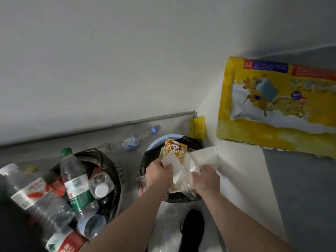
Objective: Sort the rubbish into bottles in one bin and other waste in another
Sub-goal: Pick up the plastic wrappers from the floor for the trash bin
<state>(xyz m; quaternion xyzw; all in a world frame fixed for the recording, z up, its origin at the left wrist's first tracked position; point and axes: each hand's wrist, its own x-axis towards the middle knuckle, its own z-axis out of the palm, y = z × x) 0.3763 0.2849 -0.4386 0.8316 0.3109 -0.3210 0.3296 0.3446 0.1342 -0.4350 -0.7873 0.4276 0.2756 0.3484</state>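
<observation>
Large yellow pack leans on the wall at right; it carries a kangaroo picture plus blue and red text panels (print too blurred to read).

Dark mesh bin, lined with a black bag, stands at left and is heaped with plastic bottles. The tallest is the green-capped bottle with a green and white label; beside it lie a red-and-white labelled bottle and a white-capped bottle. Label text is unreadable.

Blue-rimmed bin, also black-lined, stands to the right of the mesh bin, in the corner. It holds paper and wrappers, including a yellow carton printed with a cartoon panda.

Both hands are over this bin. The left hand grips a white sheet, thumb on top. The right hand has its fingers curled into clear plastic film, touching the sheet.

One clear bottle with a blue cap lies on the grey floor against the wall, behind both bins. A small yellow bag sits in the corner. A black shoe shows below the blue-rimmed bin.
</observation>
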